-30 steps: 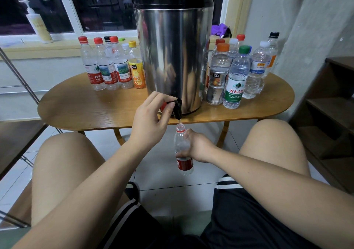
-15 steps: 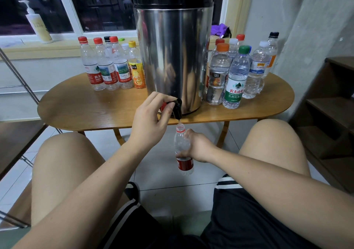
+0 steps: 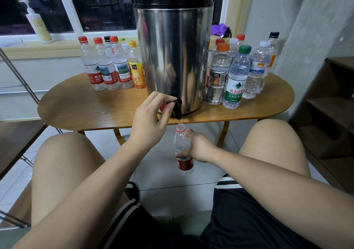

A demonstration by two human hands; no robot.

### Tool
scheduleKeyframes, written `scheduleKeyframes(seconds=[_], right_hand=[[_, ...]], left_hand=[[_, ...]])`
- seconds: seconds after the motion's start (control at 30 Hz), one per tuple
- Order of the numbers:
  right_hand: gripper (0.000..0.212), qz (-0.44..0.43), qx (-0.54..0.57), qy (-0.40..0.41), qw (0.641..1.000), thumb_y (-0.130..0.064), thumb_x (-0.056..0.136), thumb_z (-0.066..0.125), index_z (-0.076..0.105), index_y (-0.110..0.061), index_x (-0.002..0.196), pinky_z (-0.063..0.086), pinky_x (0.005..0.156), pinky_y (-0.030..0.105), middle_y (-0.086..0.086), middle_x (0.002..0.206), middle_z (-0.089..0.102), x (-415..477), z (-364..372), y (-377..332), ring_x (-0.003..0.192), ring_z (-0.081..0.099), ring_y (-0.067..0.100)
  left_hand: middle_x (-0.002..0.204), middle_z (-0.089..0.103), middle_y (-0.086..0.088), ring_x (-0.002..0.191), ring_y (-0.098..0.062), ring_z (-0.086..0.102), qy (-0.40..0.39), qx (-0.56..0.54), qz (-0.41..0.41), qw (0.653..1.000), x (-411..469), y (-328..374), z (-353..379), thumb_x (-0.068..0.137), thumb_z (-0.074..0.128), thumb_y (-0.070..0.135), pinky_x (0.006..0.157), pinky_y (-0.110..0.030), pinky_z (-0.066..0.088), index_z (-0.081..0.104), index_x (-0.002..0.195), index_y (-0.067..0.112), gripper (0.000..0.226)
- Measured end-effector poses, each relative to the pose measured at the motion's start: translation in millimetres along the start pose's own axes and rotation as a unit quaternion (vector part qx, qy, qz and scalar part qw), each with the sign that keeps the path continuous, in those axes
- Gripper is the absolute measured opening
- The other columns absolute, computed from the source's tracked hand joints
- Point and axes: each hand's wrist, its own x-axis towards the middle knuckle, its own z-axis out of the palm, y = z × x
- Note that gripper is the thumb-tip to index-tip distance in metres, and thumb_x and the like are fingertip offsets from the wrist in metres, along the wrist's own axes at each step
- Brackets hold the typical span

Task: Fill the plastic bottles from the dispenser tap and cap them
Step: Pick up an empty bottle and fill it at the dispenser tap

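A tall steel dispenser (image 3: 172, 57) with a black lid stands on the round wooden table (image 3: 80, 111). Its black tap (image 3: 177, 108) juts over the table's front edge. My left hand (image 3: 149, 118) pinches the tap lever. Below the spout, my right hand (image 3: 197, 145) grips an uncapped clear bottle (image 3: 182, 143) with a red label, held upright with its mouth under the tap. A thin stream of water runs into it.
Several capped bottles (image 3: 107, 67) stand left of the dispenser and several more capped bottles (image 3: 237, 72) stand to its right. A pump bottle (image 3: 38, 24) sits on the windowsill. A dark shelf unit (image 3: 333, 114) is at right. My bare knees flank the tiled floor.
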Motion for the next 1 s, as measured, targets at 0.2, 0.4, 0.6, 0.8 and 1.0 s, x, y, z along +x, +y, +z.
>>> scheduleKeyframes(seconds=[0.2, 0.4, 0.6, 0.8, 1.0], right_hand=[[0.089, -0.003, -0.009, 0.001, 1.0, -0.057, 0.07, 0.096, 0.048, -0.017, 0.134, 0.06, 0.086, 0.042, 0.01, 0.129, 0.066, 0.8, 1.0, 1.6, 0.108, 0.065, 0.028], [0.089, -0.001, -0.001, -0.001, 1.0, -0.057, 0.068, 0.097, 0.048, -0.019, 0.132, 0.062, 0.089, 0.044, 0.009, 0.128, 0.067, 1.6, 1.2, 1.6, 0.109, 0.066, 0.028], [0.088, 0.007, -0.001, 0.0, 1.0, -0.058, 0.068, 0.097, 0.049, -0.021, 0.131, 0.062, 0.088, 0.046, 0.008, 0.127, 0.067, 2.1, 2.2, 1.4, 0.107, 0.066, 0.028], [0.089, 0.01, 0.003, -0.004, 1.0, -0.057, 0.068, 0.097, 0.048, -0.021, 0.132, 0.063, 0.085, 0.044, 0.008, 0.127, 0.066, 2.6, 2.0, 1.6, 0.106, 0.065, 0.027], [0.09, 0.009, -0.001, -0.002, 1.0, -0.059, 0.067, 0.097, 0.048, -0.021, 0.132, 0.064, 0.086, 0.049, 0.009, 0.128, 0.067, 2.9, 2.3, 2.0, 0.106, 0.067, 0.028]], left_hand=[[0.106, 0.067, 0.006, 0.096, -0.012, 0.064, 0.0, 0.001, 0.0, 1.0, -0.2, -0.4, 0.3, 0.109, 0.066, 0.018, 0.079, -0.015, 0.045, 0.074, 0.117, 0.015, 0.012], [0.105, 0.067, 0.007, 0.096, -0.01, 0.064, 0.002, -0.001, 0.002, 1.0, -0.1, 0.1, 0.1, 0.109, 0.066, 0.017, 0.079, -0.012, 0.044, 0.075, 0.116, 0.015, 0.012], [0.105, 0.067, 0.006, 0.095, -0.011, 0.064, 0.003, -0.002, 0.001, 1.0, 0.1, 0.5, -0.7, 0.109, 0.066, 0.017, 0.079, -0.012, 0.043, 0.074, 0.116, 0.015, 0.011], [0.105, 0.067, 0.006, 0.096, -0.01, 0.064, 0.0, -0.003, 0.0, 1.0, -0.2, 0.7, -0.5, 0.11, 0.066, 0.018, 0.079, -0.012, 0.044, 0.075, 0.117, 0.015, 0.012], [0.106, 0.067, 0.006, 0.097, -0.012, 0.064, 0.001, -0.002, 0.002, 1.0, -0.1, -0.4, -0.3, 0.109, 0.066, 0.017, 0.079, -0.015, 0.047, 0.075, 0.117, 0.015, 0.012]])
